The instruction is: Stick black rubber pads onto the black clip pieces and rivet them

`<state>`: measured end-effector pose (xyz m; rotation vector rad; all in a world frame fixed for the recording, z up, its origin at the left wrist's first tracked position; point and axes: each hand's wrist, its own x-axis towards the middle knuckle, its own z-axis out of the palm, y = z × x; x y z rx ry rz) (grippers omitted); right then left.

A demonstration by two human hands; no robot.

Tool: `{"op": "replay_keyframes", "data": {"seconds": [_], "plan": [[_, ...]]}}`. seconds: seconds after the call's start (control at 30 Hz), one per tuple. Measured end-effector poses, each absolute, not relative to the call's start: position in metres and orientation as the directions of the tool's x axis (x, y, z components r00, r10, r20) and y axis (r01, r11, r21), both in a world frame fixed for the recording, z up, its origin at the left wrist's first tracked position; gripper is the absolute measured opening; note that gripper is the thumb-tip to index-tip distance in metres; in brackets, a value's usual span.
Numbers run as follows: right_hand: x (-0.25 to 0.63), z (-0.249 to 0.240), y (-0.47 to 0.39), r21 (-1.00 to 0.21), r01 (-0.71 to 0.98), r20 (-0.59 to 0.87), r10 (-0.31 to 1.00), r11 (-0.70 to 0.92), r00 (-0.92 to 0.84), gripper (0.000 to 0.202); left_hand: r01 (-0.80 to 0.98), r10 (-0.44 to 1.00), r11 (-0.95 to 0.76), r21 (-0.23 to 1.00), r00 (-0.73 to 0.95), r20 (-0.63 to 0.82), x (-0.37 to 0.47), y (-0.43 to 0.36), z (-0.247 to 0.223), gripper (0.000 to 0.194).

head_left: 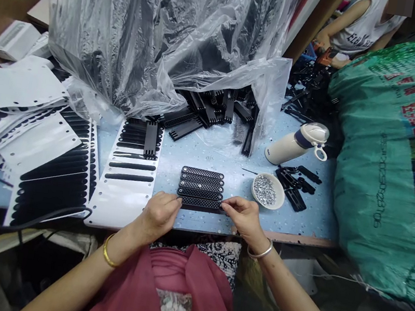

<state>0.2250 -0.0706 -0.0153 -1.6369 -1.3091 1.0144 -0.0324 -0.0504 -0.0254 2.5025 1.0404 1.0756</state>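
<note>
Several black textured strips (202,180) lie side by side as a block on the blue table, with small silvery round spots, like screw heads, on some of them. At the block's near edge, my left hand (159,217) is curled, its fingertips at the left end of the nearest black strip (201,203). Thumb and fingers of my right hand (246,219) pinch together at that strip's right end. Just beyond my right hand stands a white bowl (281,203) full of small silvery metal pieces (267,190).
Left of the block lie white sheets (120,202) bearing black strips. Clear plastic (226,37) covers black slotted parts (186,128) behind. A white bottle (283,145) and black parts (295,198) are to the right, beside a big green sack (379,167). Another person (359,30) sits at the back right.
</note>
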Motion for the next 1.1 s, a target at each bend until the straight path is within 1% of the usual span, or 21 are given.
{"op": "replay_keyframes", "data": {"seconds": [0.33,0.43,0.5,0.57,0.63,0.77,0.83,1.0,1.1], "plan": [[0.223,-0.015,-0.071,-0.914,0.390,-0.066,0.989,-0.113,0.133,0.018,0.507,0.689,-0.722,0.470,0.470,0.552,-0.032,-0.050,-0.026,0.017],[0.223,-0.010,-0.075,-0.902,0.430,0.012,0.991,-0.047,0.132,0.014,0.501,0.679,-0.731,0.463,0.468,0.566,-0.031,-0.050,-0.025,0.017],[0.221,-0.007,-0.078,-0.856,0.514,0.127,0.987,0.059,0.098,0.012,0.502,0.676,-0.733,0.459,0.470,0.567,-0.031,-0.050,-0.026,0.018],[0.218,-0.006,-0.080,-0.769,0.614,0.244,0.969,0.177,0.027,0.010,0.502,0.677,-0.733,0.459,0.473,0.564,-0.032,-0.050,-0.026,0.018],[0.215,-0.006,-0.081,-0.687,0.680,0.309,0.950,0.255,-0.044,0.013,0.500,0.679,-0.732,0.463,0.474,0.561,-0.032,-0.050,-0.027,0.018],[0.211,-0.008,-0.082,-0.574,0.753,0.353,0.927,0.322,-0.128,0.019,0.507,0.686,-0.725,0.466,0.470,0.555,-0.031,-0.050,-0.028,0.018],[0.210,-0.010,-0.081,-0.544,0.765,0.357,0.920,0.344,-0.161,0.020,0.512,0.680,-0.730,0.453,0.470,0.563,-0.031,-0.050,-0.027,0.019],[0.207,-0.013,-0.082,-0.499,0.795,0.325,0.925,0.344,-0.196,0.022,0.519,0.667,-0.739,0.430,0.474,0.574,-0.030,-0.050,-0.025,0.021],[0.207,-0.013,-0.083,-0.528,0.782,0.369,0.919,0.330,-0.139,0.021,0.532,0.669,-0.736,0.419,0.475,0.572,-0.030,-0.050,-0.025,0.022]]}}
